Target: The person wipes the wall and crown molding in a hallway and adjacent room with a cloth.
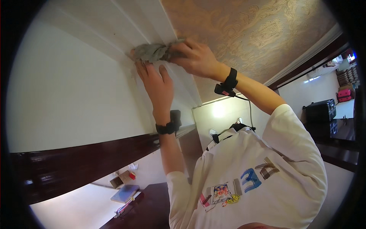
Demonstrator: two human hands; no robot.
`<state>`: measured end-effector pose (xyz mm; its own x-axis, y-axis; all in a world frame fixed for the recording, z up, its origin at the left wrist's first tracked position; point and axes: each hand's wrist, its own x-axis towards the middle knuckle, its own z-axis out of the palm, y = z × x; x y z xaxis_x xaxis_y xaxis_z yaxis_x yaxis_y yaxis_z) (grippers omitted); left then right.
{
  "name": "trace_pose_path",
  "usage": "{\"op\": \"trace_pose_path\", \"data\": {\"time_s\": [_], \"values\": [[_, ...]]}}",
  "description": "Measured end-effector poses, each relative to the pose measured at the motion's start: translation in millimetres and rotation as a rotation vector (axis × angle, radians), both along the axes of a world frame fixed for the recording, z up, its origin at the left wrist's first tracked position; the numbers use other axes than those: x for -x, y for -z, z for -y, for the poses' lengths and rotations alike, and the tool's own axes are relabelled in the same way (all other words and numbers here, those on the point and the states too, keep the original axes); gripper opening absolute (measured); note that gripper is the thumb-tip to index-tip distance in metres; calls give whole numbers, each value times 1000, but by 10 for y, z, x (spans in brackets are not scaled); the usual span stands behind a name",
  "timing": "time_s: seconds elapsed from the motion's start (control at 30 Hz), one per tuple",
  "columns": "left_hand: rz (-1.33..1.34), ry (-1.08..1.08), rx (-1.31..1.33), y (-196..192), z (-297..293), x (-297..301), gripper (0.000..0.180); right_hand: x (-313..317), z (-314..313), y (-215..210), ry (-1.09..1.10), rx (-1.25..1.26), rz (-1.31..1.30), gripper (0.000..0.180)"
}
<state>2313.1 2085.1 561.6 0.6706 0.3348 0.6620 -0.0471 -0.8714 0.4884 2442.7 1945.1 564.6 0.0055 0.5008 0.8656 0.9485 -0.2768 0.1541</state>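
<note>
A crumpled grey cloth point(151, 52) lies against the white ridged door trim point(152, 19) at the upper middle. My right hand point(196, 59) is closed around the cloth's right end, its fingers bent into the folds. Just below, my left hand point(157, 86) reaches up with its fingers stretched out and its thumb apart. Its fingertips touch the cloth and are partly hidden by it. Each wrist wears a black strap with a small box, the right one point(228, 82) trailing a cable.
Patterned beige wallpaper point(244, 34) borders the trim on the right. A flat white panel point(68, 87) fills the left, above a dark glossy wooden edge point(84, 164). Lower left are a small open box point(121, 179) and a dark tabletop point(156, 202). A black suitcase point(321, 110) stands far right.
</note>
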Motion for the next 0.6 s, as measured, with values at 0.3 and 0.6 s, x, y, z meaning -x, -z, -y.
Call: {"op": "trace_pose_path", "data": {"time_s": [0.3,0.6], "values": [[135,99,497,247,187,219,42,-22,-175,-779,8,-287,59,25],[-190,78,892,1198,589,994,36,140,59,1541,-49,129,-307,24]]}}
